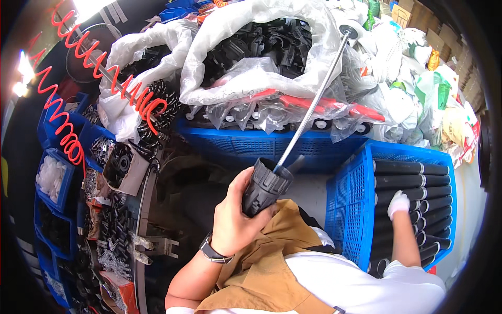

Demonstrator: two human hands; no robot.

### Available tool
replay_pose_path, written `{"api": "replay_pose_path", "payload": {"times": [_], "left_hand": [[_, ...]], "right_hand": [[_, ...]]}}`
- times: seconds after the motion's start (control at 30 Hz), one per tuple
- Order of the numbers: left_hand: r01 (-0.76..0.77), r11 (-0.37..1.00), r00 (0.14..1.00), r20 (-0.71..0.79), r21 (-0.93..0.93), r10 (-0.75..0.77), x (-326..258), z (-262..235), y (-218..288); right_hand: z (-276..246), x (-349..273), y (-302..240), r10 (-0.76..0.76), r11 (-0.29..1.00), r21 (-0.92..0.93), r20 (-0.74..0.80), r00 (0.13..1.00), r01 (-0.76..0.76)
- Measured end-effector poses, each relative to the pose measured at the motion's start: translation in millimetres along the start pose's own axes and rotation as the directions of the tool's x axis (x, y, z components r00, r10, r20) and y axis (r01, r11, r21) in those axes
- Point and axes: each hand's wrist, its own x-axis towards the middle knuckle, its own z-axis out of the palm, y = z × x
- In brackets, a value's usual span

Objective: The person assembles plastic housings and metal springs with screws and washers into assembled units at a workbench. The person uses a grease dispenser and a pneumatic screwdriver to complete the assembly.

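My left hand (pixel 235 222), with a dark watch on its wrist, is wrapped round a black ribbed plastic sleeve (pixel 265 184). Out of the sleeve's open top a long, shiny metal rod (pixel 311 107) slants up and to the right. At the rod's far end sits a dark round disc (pixel 349 32) with a pale centre. My right hand (pixel 399 204), in a white glove, reaches into a blue crate (pixel 348 204) on the right. Its fingers are closed at one of the black tubes (pixel 393 181) stacked there in rows; the fingertips are partly hidden.
Ahead, a blue crate (pixel 272 149) bears bagged wheeled parts and an open white sack (pixel 191 78) of black plastic pieces. At left stand blue bins (pixel 70 172) and a bench with springs (pixel 112 256). Red coiled hoses (pixel 68 138) hang over them. Plastic bags (pixel 389 99) pile up far right.
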Motion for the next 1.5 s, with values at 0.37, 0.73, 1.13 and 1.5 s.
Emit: {"api": "replay_pose_path", "payload": {"times": [0.37,0.73,1.13,1.5], "left_hand": [[-0.114,0.969,0.993,-0.018,-0.220,0.113,5.3,2.3,-10.8],[0.040,0.931,0.996,-0.057,-0.363,-0.066,-2.5,-15.1,-24.6],[-0.410,0.567,0.860,0.095,0.715,0.502,-56.6,-61.1,-12.5],[-0.082,0.959,0.980,0.199,0.270,0.028,-11.1,-73.9,10.8]], "right_hand": [[43.3,-5.5,-4.6,-0.084,0.923,0.265,-0.568,0.819,0.279],[-34.8,-2.8,41.1,0.237,0.745,0.477,-0.843,0.483,0.466],[-308.9,-5.5,-45.6,0.031,0.355,0.310,-0.947,0.320,0.882],[-384.8,-137.1,-121.3,-0.272,0.381,-0.536,-0.843,-0.463,0.753]]}}
